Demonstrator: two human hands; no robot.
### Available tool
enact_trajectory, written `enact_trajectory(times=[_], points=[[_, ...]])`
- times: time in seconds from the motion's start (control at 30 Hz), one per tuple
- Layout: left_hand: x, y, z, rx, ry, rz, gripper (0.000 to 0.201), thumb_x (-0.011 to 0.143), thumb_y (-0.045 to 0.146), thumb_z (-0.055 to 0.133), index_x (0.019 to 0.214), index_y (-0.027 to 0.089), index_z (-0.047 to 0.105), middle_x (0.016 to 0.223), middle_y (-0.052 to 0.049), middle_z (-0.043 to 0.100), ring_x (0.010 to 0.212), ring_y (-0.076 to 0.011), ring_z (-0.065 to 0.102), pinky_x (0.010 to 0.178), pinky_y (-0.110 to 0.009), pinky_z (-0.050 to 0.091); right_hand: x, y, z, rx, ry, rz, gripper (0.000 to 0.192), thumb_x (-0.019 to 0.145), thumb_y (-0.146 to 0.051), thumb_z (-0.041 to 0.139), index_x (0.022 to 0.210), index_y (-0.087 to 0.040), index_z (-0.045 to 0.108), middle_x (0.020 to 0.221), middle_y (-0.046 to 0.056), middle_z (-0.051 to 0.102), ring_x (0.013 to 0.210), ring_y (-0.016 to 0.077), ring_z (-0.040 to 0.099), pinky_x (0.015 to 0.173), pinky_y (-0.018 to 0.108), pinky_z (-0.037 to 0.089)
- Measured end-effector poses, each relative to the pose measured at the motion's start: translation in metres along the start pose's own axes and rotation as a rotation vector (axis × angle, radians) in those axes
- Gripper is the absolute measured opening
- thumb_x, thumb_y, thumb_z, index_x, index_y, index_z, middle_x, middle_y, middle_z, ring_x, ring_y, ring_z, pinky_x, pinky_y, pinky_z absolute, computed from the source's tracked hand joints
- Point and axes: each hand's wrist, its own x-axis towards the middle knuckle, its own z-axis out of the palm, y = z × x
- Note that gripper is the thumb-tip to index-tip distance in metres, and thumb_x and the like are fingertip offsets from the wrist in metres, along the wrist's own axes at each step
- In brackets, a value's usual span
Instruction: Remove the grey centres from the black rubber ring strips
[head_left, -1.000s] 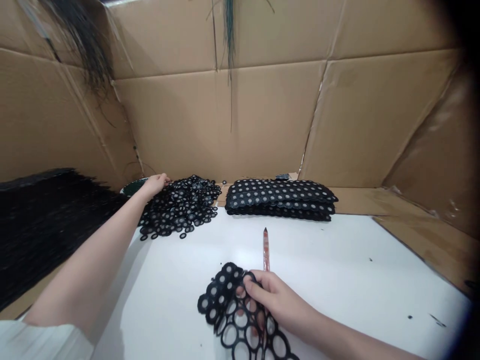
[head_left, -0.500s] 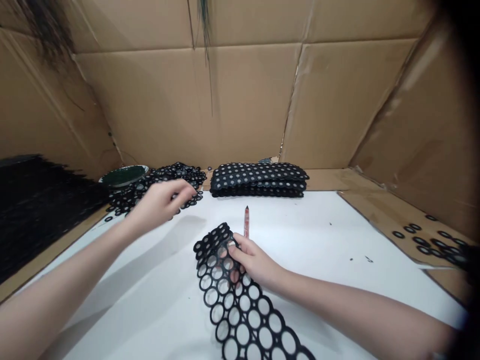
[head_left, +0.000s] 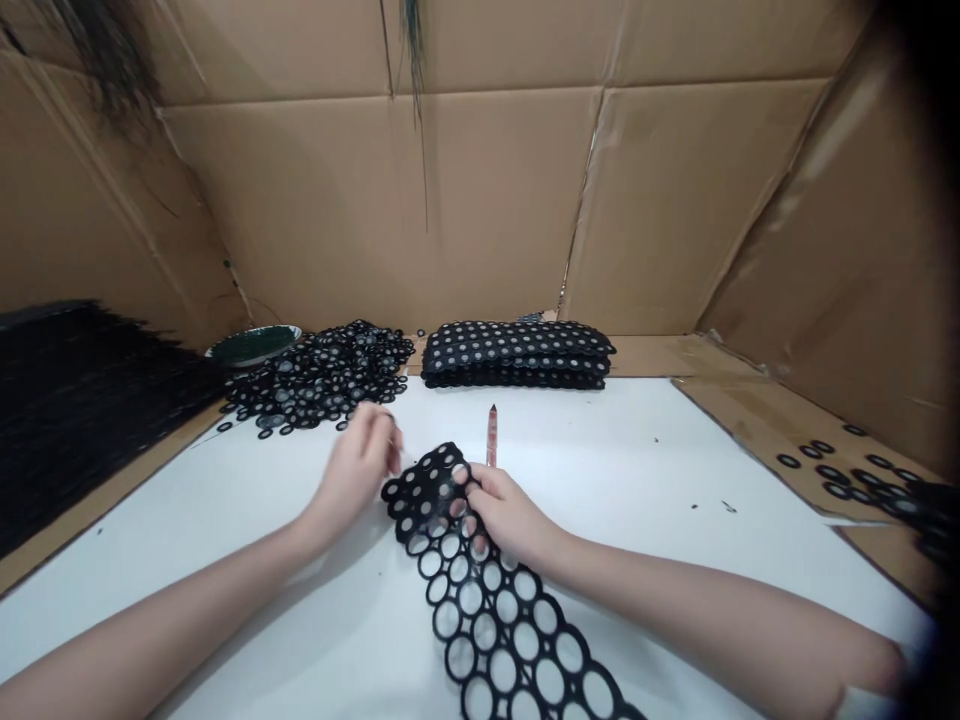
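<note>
My right hand (head_left: pixel 506 510) pinches the upper right edge of a black strip of joined rings (head_left: pixel 517 640). The strip's top end is a denser band with small holes. Larger open rings run down to the bottom edge of the view. My left hand (head_left: pixel 367 450), slightly blurred, is just left of the strip's top end with its fingers curled together. Whatever is between those fingers is too small to make out. Behind my right hand a pencil-like stick with a dark tip (head_left: pixel 492 437) lies on the white tabletop (head_left: pixel 600 440).
A heap of loose black rings (head_left: pixel 330 370) lies at back left beside a round dish with dark green contents (head_left: pixel 253 345). Folded black ring strips (head_left: pixel 517 355) are stacked at the back. More rings (head_left: pixel 862 480) lie at right. Cardboard walls (head_left: pixel 487 200) enclose the table; dark bristly material (head_left: pixel 90 410) is at left.
My left hand has come down and toward me from in front of the ring heap to the strip's top end. My right hand keeps its hold, and the strip has tilted slightly.
</note>
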Motion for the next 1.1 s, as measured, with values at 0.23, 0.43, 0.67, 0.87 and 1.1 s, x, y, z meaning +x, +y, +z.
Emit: enact_trajectory(times=[0.23, 0.43, 0.67, 0.87, 1.1], points=[[-0.014, 0.005, 0.006, 0.226, -0.101, 0.141, 0.016, 0.083, 0.029, 0.039, 0.081, 0.021, 0.053, 0.074, 0.000, 0.057, 0.066, -0.0143, 0.052, 0.061, -0.026, 0.041, 0.001, 0.001, 0.000, 0.061, -0.040, -0.035, 0.010, 0.076, -0.017, 0.038, 0.084, -0.020, 0.043, 0.074, -0.002, 0.050, 0.048, 0.0057, 0.043, 0.040, 0.018, 0.040], [-0.032, -0.001, 0.020, 0.214, -0.265, 0.177, 0.018, 0.084, 0.029, 0.040, 0.096, 0.022, 0.053, 0.088, -0.003, 0.058, 0.078, -0.0152, 0.054, 0.068, -0.027, 0.043, -0.003, -0.001, 0.001, 0.072, -0.067, -0.108, 0.007, 0.079, -0.019, 0.038, 0.083, -0.019, 0.043, 0.068, -0.004, 0.043, 0.053, 0.0075, 0.046, 0.050, 0.023, 0.044], [-0.032, 0.004, 0.018, 0.071, -0.366, 0.014, 0.020, 0.086, 0.031, 0.035, 0.079, 0.020, 0.051, 0.074, 0.000, 0.059, 0.067, -0.0138, 0.054, 0.061, -0.026, 0.040, -0.002, -0.001, 0.001, -0.038, -0.058, -0.162, 0.011, 0.081, -0.019, 0.036, 0.079, -0.017, 0.046, 0.069, -0.002, 0.048, 0.058, 0.0083, 0.044, 0.059, 0.023, 0.038], [-0.028, -0.005, 0.021, 0.020, -0.263, -0.048, 0.023, 0.087, 0.035, 0.033, 0.073, 0.020, 0.044, 0.064, 0.002, 0.052, 0.061, -0.0134, 0.049, 0.057, -0.025, 0.037, -0.002, -0.007, 0.000, -0.179, -0.065, -0.161, 0.011, 0.072, -0.024, 0.054, 0.070, -0.016, 0.047, 0.061, -0.004, 0.042, 0.056, 0.0079, 0.042, 0.054, 0.021, 0.035], [-0.019, -0.005, 0.004, 0.053, 0.055, -0.031, 0.021, 0.088, 0.035, 0.030, 0.075, 0.021, 0.041, 0.059, 0.004, 0.047, 0.054, -0.0118, 0.046, 0.055, -0.024, 0.036, -0.004, -0.007, -0.001, -0.084, 0.001, -0.103, 0.011, 0.073, -0.024, 0.053, 0.079, -0.017, 0.048, 0.064, -0.001, 0.057, 0.065, 0.0121, 0.056, 0.066, 0.025, 0.042]])
